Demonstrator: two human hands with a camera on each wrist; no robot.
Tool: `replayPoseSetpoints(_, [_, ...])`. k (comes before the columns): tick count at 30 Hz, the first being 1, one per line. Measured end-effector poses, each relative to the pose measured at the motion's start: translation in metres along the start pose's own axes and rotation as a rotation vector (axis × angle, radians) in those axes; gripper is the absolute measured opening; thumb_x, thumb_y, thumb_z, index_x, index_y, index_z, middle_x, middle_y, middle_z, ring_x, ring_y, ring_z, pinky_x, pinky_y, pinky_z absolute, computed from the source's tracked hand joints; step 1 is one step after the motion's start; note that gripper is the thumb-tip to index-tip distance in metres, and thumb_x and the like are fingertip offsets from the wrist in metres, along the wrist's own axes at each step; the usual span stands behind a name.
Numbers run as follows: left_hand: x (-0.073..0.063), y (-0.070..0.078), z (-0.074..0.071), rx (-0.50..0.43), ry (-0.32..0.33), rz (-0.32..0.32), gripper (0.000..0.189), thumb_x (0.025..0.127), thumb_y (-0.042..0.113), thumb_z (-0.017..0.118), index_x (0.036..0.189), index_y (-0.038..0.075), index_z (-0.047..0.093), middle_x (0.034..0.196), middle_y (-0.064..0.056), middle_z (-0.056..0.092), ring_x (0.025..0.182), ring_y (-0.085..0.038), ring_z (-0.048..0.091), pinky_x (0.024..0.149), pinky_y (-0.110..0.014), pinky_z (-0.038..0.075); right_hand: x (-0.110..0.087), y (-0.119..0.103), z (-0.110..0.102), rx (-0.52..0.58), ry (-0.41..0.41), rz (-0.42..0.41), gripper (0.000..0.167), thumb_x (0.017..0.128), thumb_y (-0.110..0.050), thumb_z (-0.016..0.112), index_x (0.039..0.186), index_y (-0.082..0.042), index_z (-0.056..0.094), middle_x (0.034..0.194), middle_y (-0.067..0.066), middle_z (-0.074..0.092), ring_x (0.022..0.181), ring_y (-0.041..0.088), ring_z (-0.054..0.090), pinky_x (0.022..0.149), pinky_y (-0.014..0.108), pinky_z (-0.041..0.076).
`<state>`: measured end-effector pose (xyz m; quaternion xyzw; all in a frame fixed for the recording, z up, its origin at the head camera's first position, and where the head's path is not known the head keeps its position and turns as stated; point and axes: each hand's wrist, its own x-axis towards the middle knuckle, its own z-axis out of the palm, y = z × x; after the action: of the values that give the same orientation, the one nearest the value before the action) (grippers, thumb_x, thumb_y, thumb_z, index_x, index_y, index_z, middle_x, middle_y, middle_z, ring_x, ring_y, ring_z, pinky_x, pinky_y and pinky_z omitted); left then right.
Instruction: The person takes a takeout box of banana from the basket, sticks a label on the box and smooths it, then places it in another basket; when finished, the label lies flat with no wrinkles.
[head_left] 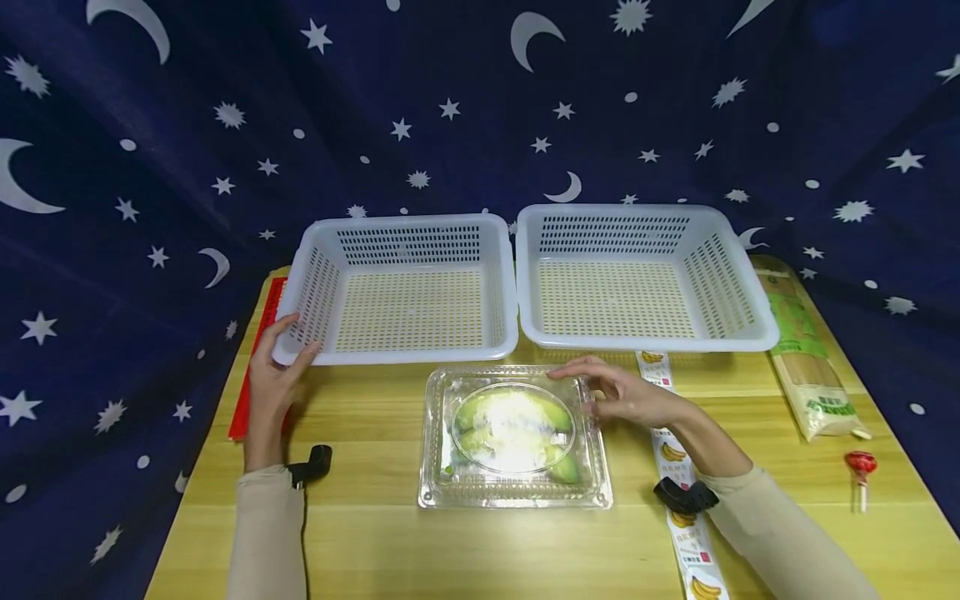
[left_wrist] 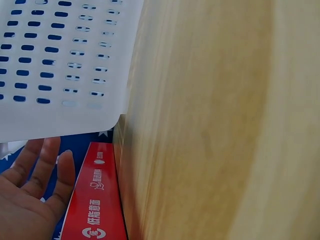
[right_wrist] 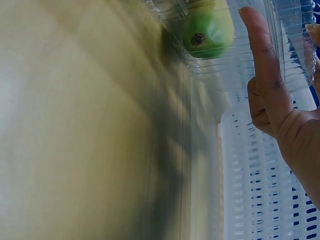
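In the head view, my left hand [head_left: 273, 375] holds the front left corner of the left white plastic basket [head_left: 405, 357], thumb at the front rim and fingers at the side. Its fingers [left_wrist: 42, 165] reach up to the basket's edge in the left wrist view. My right hand [head_left: 626, 396] grips the right side of a clear plastic clamshell container [head_left: 517, 492], fingers over the lid edge and thumb against the side wall. Green and yellowish fruit [right_wrist: 207, 35] shows through the plastic; glare hides part of it in the head view.
A second white basket [head_left: 645, 343] stands beside the first. A banana-printed strip [head_left: 686, 537] runs under my right forearm. At the right lie a bag of noodles [head_left: 813, 375] and a red lollipop [head_left: 861, 462]. A red box [left_wrist: 97, 195] lies by the left table edge.
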<state>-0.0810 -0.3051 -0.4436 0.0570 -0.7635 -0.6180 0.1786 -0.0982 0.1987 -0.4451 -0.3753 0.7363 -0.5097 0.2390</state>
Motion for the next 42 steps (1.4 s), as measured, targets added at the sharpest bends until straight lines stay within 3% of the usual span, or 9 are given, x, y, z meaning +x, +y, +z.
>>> replayPoseSetpoints(7, [0.001, -0.003, 0.001, -0.027, 0.001, 0.006, 0.054, 0.085, -0.008, 0.068, 0.136, -0.004, 0.051, 0.142, -0.017, 0.048, 0.114, -0.023, 0.052, 0.086, -0.011, 0.05, 0.003, -0.001, -0.001, 0.082, -0.026, 0.02, 0.054, 0.09, 0.003, 0.058, 0.142, -0.005, 0.046, 0.143, 0.023, 0.033, 0.092, 0.019, 0.051, 0.062, 0.037, 0.061])
replayPoseSetpoints(13, [0.006, -0.021, -0.002, -0.05, 0.012, 0.019, 0.057, 0.083, -0.011, 0.069, 0.136, -0.003, 0.051, 0.14, -0.017, 0.049, 0.113, -0.021, 0.052, 0.085, -0.011, 0.05, 0.004, 0.001, -0.002, 0.081, -0.039, 0.022, 0.055, 0.091, 0.004, 0.057, 0.144, -0.006, 0.044, 0.142, 0.024, 0.032, 0.086, 0.016, 0.05, 0.059, 0.038, 0.06])
replayPoseSetpoints(18, [0.008, -0.029, -0.004, -0.038, 0.017, 0.011, 0.057, 0.084, -0.007, 0.07, 0.137, 0.001, 0.053, 0.141, -0.012, 0.049, 0.113, -0.019, 0.051, 0.085, -0.011, 0.05, 0.004, 0.002, -0.003, 0.099, -0.053, 0.036, 0.053, 0.093, 0.002, 0.055, 0.145, -0.005, 0.042, 0.142, 0.026, 0.03, 0.087, 0.017, 0.049, 0.061, 0.039, 0.061])
replayPoseSetpoints(25, [0.006, -0.028, -0.004, 0.009, 0.03, 0.003, 0.057, 0.084, -0.004, 0.072, 0.137, 0.004, 0.054, 0.142, -0.01, 0.05, 0.116, -0.016, 0.05, 0.088, -0.011, 0.046, 0.004, 0.001, -0.004, 0.142, -0.072, 0.076, 0.051, 0.097, -0.001, 0.053, 0.146, -0.006, 0.04, 0.146, 0.024, 0.027, 0.089, 0.02, 0.051, 0.063, 0.043, 0.061])
replayPoseSetpoints(34, [0.008, -0.028, -0.002, -0.004, 0.029, 0.017, 0.056, 0.082, -0.01, 0.07, 0.136, -0.003, 0.052, 0.139, -0.017, 0.05, 0.114, -0.022, 0.051, 0.088, -0.015, 0.046, 0.0, 0.0, -0.005, 0.026, -0.068, 0.066, 0.051, 0.097, -0.005, 0.053, 0.147, -0.011, 0.042, 0.152, 0.025, 0.022, 0.095, 0.018, 0.052, 0.073, 0.035, 0.057])
replayPoseSetpoints(37, [0.007, -0.028, -0.002, 0.052, 0.038, 0.027, 0.055, 0.083, -0.004, 0.072, 0.135, 0.002, 0.055, 0.135, -0.009, 0.052, 0.114, -0.016, 0.05, 0.09, -0.014, 0.044, 0.0, -0.001, -0.005, 0.032, -0.068, 0.081, 0.051, 0.097, -0.006, 0.054, 0.147, -0.011, 0.042, 0.152, 0.028, 0.02, 0.099, 0.019, 0.055, 0.074, 0.035, 0.058])
replayPoseSetpoints(42, [0.004, -0.025, -0.003, 0.178, 0.085, 0.074, 0.049, 0.082, 0.007, 0.077, 0.129, 0.008, 0.063, 0.136, -0.005, 0.045, 0.124, -0.01, 0.038, 0.106, -0.027, 0.03, 0.0, -0.005, -0.005, 0.084, -0.067, 0.13, 0.053, 0.098, -0.009, 0.055, 0.149, -0.011, 0.039, 0.154, 0.028, 0.014, 0.085, 0.02, 0.062, 0.066, 0.038, 0.06])
